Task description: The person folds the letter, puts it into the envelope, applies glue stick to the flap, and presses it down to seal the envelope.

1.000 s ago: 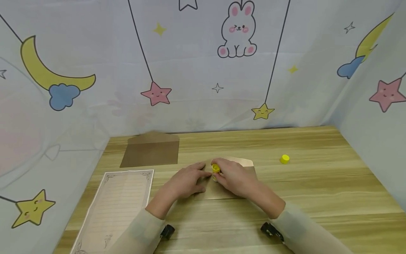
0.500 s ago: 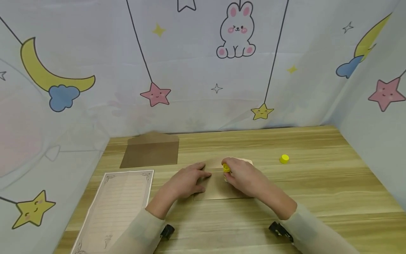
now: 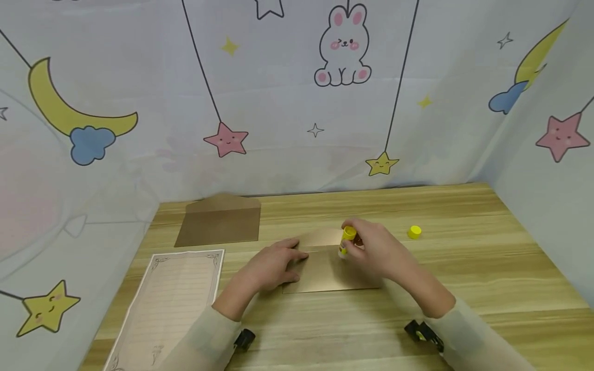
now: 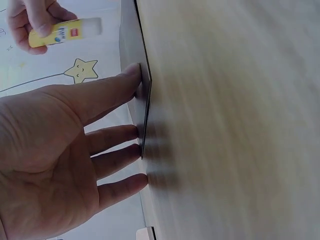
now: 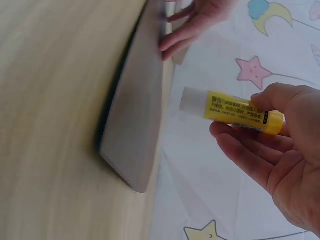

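A brown envelope [image 3: 325, 273] lies on the wooden table with its flap spread toward the back. My left hand [image 3: 276, 264] rests on the envelope's left side, fingers extended, and in the left wrist view its thumb and fingertips press along the edge. My right hand [image 3: 378, 247] grips a yellow glue stick [image 5: 235, 110] between thumb and fingers. The uncapped white end of the glue stick points down, and in the right wrist view it stands apart from the envelope surface. Its yellow cap [image 3: 415, 232] sits on the table to the right of the hands.
A second brown envelope [image 3: 218, 226] lies at the back left. In front of it is a lined sheet of letter paper [image 3: 171, 299] with ornamented corners. A white curtain [image 3: 278, 103] printed with stars, moons and a rabbit hangs behind the table [image 3: 487, 268].
My right hand has moved rightward along the envelope with the glue stick, which now appears lifted from it. My left hand has stayed in place.
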A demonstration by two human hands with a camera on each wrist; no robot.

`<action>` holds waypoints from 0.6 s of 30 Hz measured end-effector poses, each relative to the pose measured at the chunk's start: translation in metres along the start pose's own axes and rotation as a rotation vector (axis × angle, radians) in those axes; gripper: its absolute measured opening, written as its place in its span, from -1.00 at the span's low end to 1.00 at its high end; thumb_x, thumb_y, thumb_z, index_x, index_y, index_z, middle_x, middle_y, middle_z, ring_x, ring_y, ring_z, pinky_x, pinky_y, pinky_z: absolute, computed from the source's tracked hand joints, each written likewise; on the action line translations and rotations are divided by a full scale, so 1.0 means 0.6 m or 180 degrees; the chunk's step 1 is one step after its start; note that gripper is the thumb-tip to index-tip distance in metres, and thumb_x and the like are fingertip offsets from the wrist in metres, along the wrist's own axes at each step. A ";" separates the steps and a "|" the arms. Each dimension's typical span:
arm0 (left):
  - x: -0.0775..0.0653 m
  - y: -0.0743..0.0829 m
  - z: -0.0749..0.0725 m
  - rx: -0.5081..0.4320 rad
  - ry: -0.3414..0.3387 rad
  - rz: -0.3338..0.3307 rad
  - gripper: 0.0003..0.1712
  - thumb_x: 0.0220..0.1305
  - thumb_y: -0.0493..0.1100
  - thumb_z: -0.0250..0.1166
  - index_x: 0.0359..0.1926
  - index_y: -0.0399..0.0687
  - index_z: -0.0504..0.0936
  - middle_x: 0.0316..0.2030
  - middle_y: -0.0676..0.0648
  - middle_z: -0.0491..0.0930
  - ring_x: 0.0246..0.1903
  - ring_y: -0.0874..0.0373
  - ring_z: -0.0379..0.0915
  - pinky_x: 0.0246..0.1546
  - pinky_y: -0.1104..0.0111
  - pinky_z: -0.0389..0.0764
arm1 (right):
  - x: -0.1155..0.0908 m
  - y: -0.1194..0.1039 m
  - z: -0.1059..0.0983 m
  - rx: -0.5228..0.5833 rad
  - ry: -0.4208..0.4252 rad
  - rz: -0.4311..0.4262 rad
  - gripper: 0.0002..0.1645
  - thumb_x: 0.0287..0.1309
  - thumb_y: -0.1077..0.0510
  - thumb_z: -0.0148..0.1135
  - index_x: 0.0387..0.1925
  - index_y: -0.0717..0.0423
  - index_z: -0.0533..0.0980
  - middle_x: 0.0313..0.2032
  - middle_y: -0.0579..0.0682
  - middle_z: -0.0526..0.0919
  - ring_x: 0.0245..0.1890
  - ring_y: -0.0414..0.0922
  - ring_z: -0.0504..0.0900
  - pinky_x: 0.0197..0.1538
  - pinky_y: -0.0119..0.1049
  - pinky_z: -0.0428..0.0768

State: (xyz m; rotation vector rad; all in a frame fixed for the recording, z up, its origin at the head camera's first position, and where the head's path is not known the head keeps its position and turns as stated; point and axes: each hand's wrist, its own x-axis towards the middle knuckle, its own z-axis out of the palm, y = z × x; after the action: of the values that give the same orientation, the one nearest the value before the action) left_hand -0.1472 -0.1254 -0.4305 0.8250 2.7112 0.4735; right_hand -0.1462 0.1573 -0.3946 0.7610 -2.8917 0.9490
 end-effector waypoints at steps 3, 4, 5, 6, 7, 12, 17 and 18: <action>0.000 0.001 0.000 0.0010 0.0010 0.0001 -0.39 0.36 -0.11 0.53 0.39 -0.02 0.63 0.54 -0.32 0.26 0.53 -0.24 0.19 0.48 -0.06 0.30 | 0.000 0.003 -0.011 0.0270 0.0197 -0.0070 -0.65 0.44 0.20 0.36 0.15 0.24 0.54 -0.22 -0.10 0.73 -0.23 -0.15 0.75 -0.18 -0.25 0.75; 0.000 0.002 0.000 0.0017 0.0015 0.0001 -0.39 0.35 -0.11 0.53 0.39 -0.02 0.63 0.54 -0.32 0.27 0.53 -0.24 0.19 0.48 -0.07 0.30 | 0.001 0.005 -0.012 0.0323 0.0277 -0.0081 -0.65 0.43 0.19 0.37 0.14 0.23 0.55 -0.22 -0.09 0.74 -0.24 -0.14 0.75 -0.20 -0.26 0.75; 0.000 0.003 0.000 0.0031 0.0020 0.0004 -0.39 0.35 -0.11 0.53 0.39 -0.02 0.63 0.54 -0.31 0.28 0.52 -0.24 0.20 0.47 -0.07 0.31 | 0.001 0.006 -0.014 0.0381 0.0350 -0.0088 -0.66 0.43 0.17 0.39 0.12 0.21 0.56 -0.23 -0.09 0.75 -0.25 -0.14 0.75 -0.21 -0.27 0.74; 0.000 0.003 0.000 0.0044 0.0028 0.0007 -0.39 0.35 -0.11 0.53 0.38 -0.02 0.63 0.53 -0.31 0.29 0.52 -0.24 0.20 0.47 -0.08 0.31 | 0.001 0.008 -0.015 0.0442 0.0420 -0.0074 -0.67 0.43 0.15 0.40 0.10 0.20 0.57 -0.22 -0.08 0.75 -0.28 -0.14 0.74 -0.24 -0.28 0.73; 0.000 0.004 -0.001 0.0057 0.0040 0.0017 -0.40 0.35 -0.12 0.53 0.38 -0.02 0.64 0.52 -0.31 0.31 0.51 -0.24 0.22 0.46 -0.07 0.33 | 0.001 0.009 -0.016 0.0495 0.0485 -0.0050 -0.66 0.42 0.12 0.41 0.09 0.20 0.58 -0.21 -0.07 0.75 -0.29 -0.13 0.73 -0.25 -0.29 0.73; 0.001 0.006 -0.002 0.0079 0.0148 0.0067 -0.41 0.33 -0.12 0.55 0.35 -0.03 0.65 0.45 -0.29 0.39 0.46 -0.22 0.28 0.42 -0.07 0.37 | 0.002 0.015 -0.016 0.1147 0.0618 0.0279 -0.59 0.43 0.02 0.42 0.09 0.23 0.58 -0.15 0.05 0.78 -0.28 0.03 0.75 -0.30 -0.29 0.70; 0.002 0.005 -0.007 -0.0107 0.0359 0.0122 -0.37 0.32 -0.15 0.56 0.36 -0.08 0.61 0.43 -0.22 0.42 0.43 -0.16 0.34 0.41 0.00 0.41 | 0.006 0.018 -0.017 0.2118 0.0693 0.0625 -0.61 0.47 0.08 0.38 0.07 0.29 0.52 -0.15 0.20 0.74 -0.22 0.09 0.76 -0.27 -0.32 0.70; 0.003 0.006 -0.009 -0.0171 0.0445 0.0158 -0.38 0.31 -0.17 0.56 0.35 -0.12 0.61 0.40 -0.21 0.45 0.41 -0.15 0.38 0.40 0.02 0.43 | 0.007 0.019 -0.017 0.2282 0.0726 0.0678 -0.62 0.47 0.09 0.38 0.06 0.30 0.52 -0.16 0.21 0.73 -0.23 0.05 0.75 -0.27 -0.33 0.70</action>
State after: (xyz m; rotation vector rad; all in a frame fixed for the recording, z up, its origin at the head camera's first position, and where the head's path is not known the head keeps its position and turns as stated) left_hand -0.1488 -0.1230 -0.4244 0.8772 2.7958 0.6346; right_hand -0.1565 0.1689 -0.3917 0.3032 -2.4418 1.9904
